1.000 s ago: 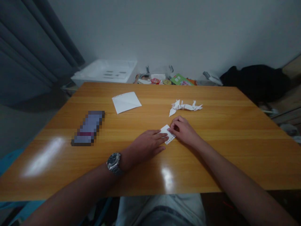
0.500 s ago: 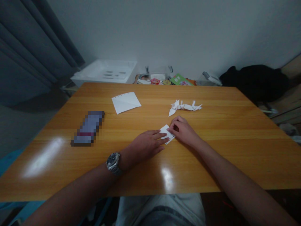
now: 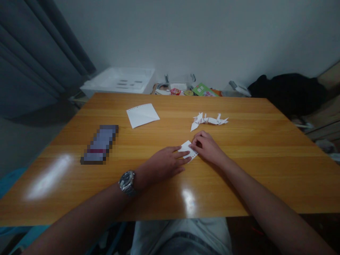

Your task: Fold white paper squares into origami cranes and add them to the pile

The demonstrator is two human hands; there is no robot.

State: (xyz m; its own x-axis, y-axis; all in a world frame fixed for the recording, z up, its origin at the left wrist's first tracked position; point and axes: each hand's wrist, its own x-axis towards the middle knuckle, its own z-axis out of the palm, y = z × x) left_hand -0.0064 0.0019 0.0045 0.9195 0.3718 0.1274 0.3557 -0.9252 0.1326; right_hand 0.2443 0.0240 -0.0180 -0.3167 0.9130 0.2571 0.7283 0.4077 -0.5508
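Note:
A small piece of white paper (image 3: 186,146), with a row of punched holes along one edge, lies on the wooden table (image 3: 148,141) between my hands. My left hand (image 3: 170,160) rests over its left side, fingers stretched out and spread across the paper. At the right corner, my right hand (image 3: 205,146) pinches the paper's edge between thumb and forefinger. Just beyond my right hand lies a long folded white paper figure (image 3: 211,120) with pointed ends. A larger sheet of white paper (image 3: 142,115), also holed along its top edge, sits farther left.
A phone (image 3: 100,144), blurred out, lies on the left of the table. Behind the far edge stand a white plastic basin (image 3: 119,79), a green packet (image 3: 204,90) and other small items. A dark heap (image 3: 288,92) is at the back right.
My left hand has shifted very slightly left on the small paper. My right hand and the other things stay where they were.

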